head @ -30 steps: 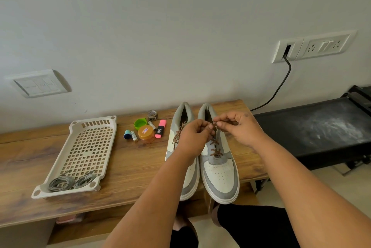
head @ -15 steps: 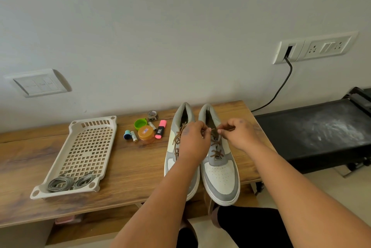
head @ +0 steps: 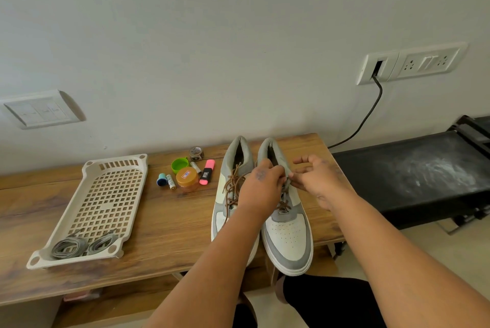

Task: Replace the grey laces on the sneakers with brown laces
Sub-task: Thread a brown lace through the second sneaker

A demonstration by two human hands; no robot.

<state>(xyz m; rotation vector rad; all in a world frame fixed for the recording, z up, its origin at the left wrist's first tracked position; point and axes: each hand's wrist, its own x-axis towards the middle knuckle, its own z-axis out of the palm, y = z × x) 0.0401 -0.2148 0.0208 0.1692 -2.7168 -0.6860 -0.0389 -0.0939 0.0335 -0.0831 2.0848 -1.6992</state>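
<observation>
Step in hand: lacing the right sneaker [head: 287, 232] with a brown lace [head: 283, 204], near the top eyelets. Both hands meet over its tongue. The left hand [head: 261, 187] has its fingers curled in, apparently pinching the lace by the upper eyelets — the exact contact is hidden behind the knuckles. The right hand [head: 316, 181] pinches what looks like a lace end between thumb and forefinger, other fingers loosely spread.

The left sneaker [head: 225, 195] sits touching the right sneaker on its left side, already carrying its own brown lace [head: 233, 184], ends loose and untied. Judgement: the task is late-stage; the grey laces are out of both shoes.

Next move likely calls for feeding the pinched end through the remaining eyelet, pulling slack even, then tying off. Fine tip control is needed, and the shoe must stay put on the wooden bench [head: 159, 221].

Counts:
- sneakers: 2, both on the bench, toes toward the person
- brown laces: 2, one per shoe
- grey laces [head: 79, 245]: 2 coiled bundles, in the near end of the tray [head: 87, 168], well left of the sneakers
- tray: 1
- small items between tray and sneakers: 1 orange-lidded jar [head: 187, 177], 1 green cap [head: 179, 165], 1 pink highlighter [head: 207, 175], 1 tape roll [head: 196, 153], 1 blue-capped item [head: 161, 179], batteries — 2 seen [head: 171, 181]
</observation>
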